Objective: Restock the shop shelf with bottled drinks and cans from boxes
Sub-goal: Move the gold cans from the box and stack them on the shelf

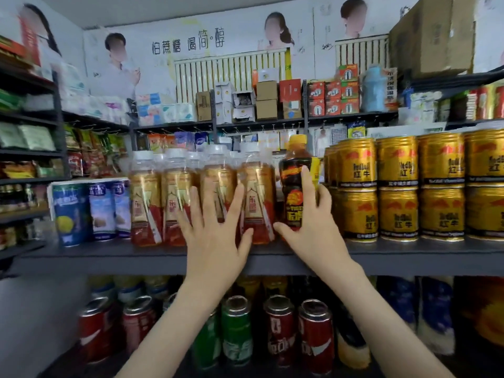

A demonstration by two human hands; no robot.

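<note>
Four front-row amber bottles point(146, 203), one dark bottle point(294, 192)

Small shop: dark shelves point(109, 264) packed with gold cans point(398, 186), bottles point(147, 197), snack packets point(90, 148)

gold-and-red bottles point(146, 208): we count four in the front row, all white-capped; more caps show behind them, too crowded for us to number.
dark bottle point(294, 205): one, with a yellow cap.
gold cans point(398, 186): we count four clear columns at the front, each two cans high, so eight; further stacks show edge-on at their left, and those we cannot count.
blue-and-white cans point(102, 208): three.
red cans point(279, 328): four that we can make out.
green cans point(236, 323): one for certain; a second may stand beside it, but it is partly hidden and we cannot tell.
</note>
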